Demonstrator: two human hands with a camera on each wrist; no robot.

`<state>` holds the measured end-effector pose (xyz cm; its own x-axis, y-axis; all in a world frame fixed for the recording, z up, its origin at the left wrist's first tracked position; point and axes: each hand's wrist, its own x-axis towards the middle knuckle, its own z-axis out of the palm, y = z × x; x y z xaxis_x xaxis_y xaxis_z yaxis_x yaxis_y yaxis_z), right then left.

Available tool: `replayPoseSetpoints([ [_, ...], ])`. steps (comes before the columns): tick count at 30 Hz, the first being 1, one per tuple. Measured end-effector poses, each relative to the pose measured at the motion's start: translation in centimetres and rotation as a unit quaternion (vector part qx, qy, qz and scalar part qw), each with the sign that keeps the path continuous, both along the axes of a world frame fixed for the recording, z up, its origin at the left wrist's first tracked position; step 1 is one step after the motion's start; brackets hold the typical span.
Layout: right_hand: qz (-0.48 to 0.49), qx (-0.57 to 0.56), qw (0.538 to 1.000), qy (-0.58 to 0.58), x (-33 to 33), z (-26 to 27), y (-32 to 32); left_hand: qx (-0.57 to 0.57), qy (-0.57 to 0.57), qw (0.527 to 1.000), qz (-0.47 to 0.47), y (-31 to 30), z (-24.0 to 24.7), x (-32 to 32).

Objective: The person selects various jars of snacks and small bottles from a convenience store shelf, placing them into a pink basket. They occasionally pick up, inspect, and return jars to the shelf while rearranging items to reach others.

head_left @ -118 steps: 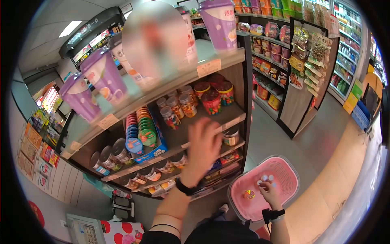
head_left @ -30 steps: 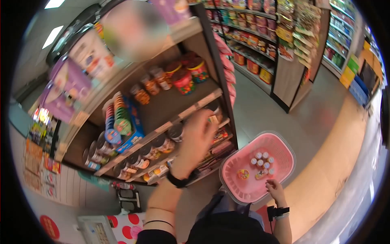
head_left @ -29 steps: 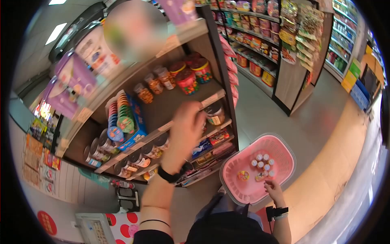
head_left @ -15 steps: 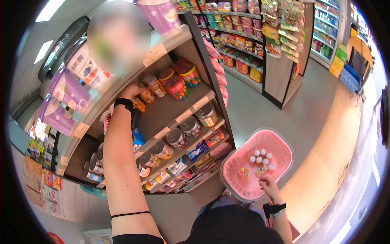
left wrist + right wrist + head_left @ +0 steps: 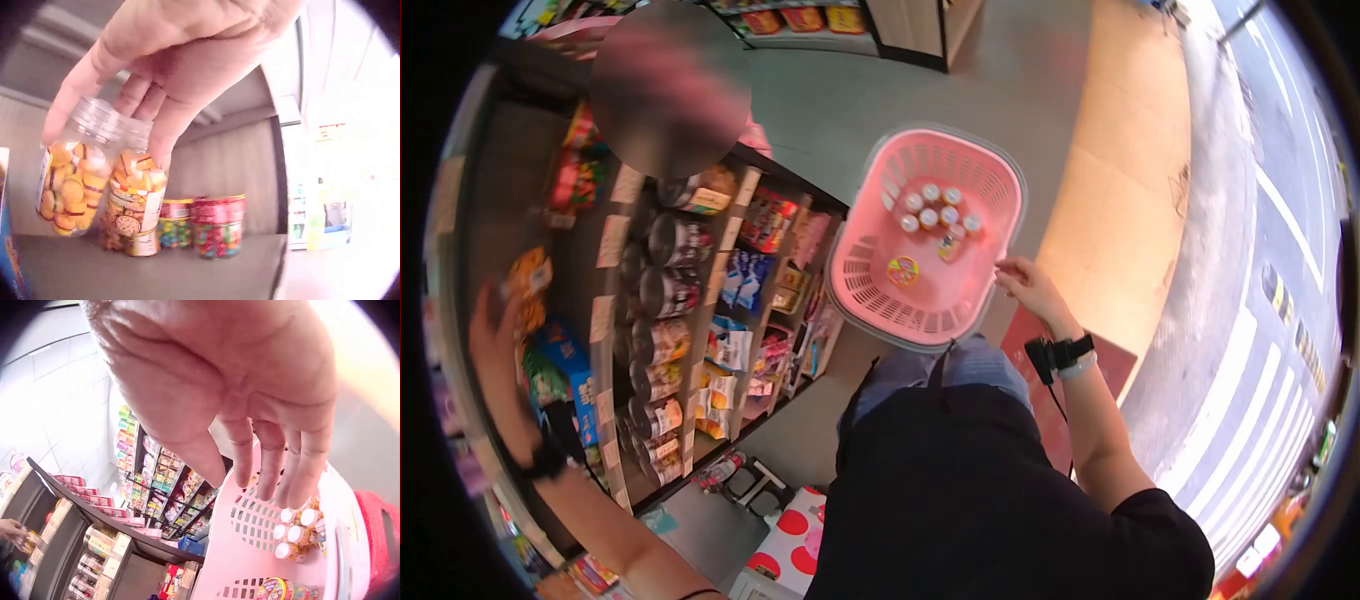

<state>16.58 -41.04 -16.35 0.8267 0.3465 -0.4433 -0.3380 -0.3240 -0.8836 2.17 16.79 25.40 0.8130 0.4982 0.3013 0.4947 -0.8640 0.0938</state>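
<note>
In the left wrist view my left hand point(image 5: 206, 62) grips two clear jars side by side around their necks. The left jar point(image 5: 72, 190) tilts and holds yellow-orange pieces; the right jar point(image 5: 134, 212) has a printed label. The head view shows this hand point(image 5: 500, 350) inside the shelf at far left. My right hand point(image 5: 1040, 295) is beside the right rim of the pink basket point(image 5: 850, 255), its fingers loosely bent and holding nothing. Several white-capped jars point(image 5: 930, 215) and a round colourful container point(image 5: 903, 270) lie in the basket.
Red-lidded candy tubs point(image 5: 217, 228) stand right of the gripped jars. A blue box point(image 5: 568, 365) sits near the left hand on the shelf. Lower shelves carry dark-lidded jars point(image 5: 672, 290) and snack packets point(image 5: 745, 280). A tan surface point(image 5: 1110, 190) runs right of the basket.
The head view has swung down and right. My left hand has moved from in front of the shelf to the jars inside and taken hold of them. My right hand stays near the basket.
</note>
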Motion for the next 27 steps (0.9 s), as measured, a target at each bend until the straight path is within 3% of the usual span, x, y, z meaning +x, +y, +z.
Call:
replayPoseSetpoints([
  [2, -0.012, -0.007, 0.999, 0.036, -0.2, 0.4, -0.7, -0.047, 0.004, 0.996, 0.071, -9.9, 0.7, -0.1],
  [5, -0.048, -0.013, 0.997, 0.061, -1.1, 0.1, -1.8, -0.075, -0.018, 0.995, -0.055, -14.7, -1.8, -0.7],
  [8, -0.077, -0.031, 0.993, 0.079, -2.4, 0.1, -2.6, -0.270, -0.031, 0.954, -0.124, -21.3, -8.8, 4.5],
  [10, -0.095, -0.049, 0.991, 0.077, -3.7, -0.2, -3.4, -0.387, 0.057, 0.913, -0.117, -24.6, -14.3, 9.4],
  [11, -0.102, -0.065, 0.990, 0.071, -4.4, -0.4, -3.8, -0.345, 0.065, 0.911, -0.218, -23.6, -19.7, 11.1],
  [14, -0.157, -0.047, 0.985, 0.054, -6.6, -0.4, -5.0, -0.266, 0.105, 0.898, -0.335, -27.1, -31.3, 16.8],
  [16, -0.196, -0.053, 0.978, 0.051, -8.5, -0.2, -5.9, -0.348, 0.137, 0.857, -0.355, -29.3, -38.0, 18.8],
  [18, -0.250, -0.043, 0.965, 0.063, -10.8, -0.2, -6.7, -0.325, 0.104, 0.846, -0.411, -30.6, -46.3, 19.5],
  [22, -0.316, -0.072, 0.942, 0.091, -14.1, 2.1, -7.4, -0.256, 0.186, 0.837, -0.446, -33.5, -53.3, 20.3],
  [24, -0.350, -0.084, 0.922, 0.145, -16.0, 2.6, -7.6, -0.224, 0.305, 0.844, -0.380, -33.8, -55.4, 20.3],
  [27, -0.374, -0.115, 0.909, 0.147, -18.5, 2.1, -7.7, -0.221, 0.391, 0.820, -0.356, -33.4, -57.0, 20.8],
])
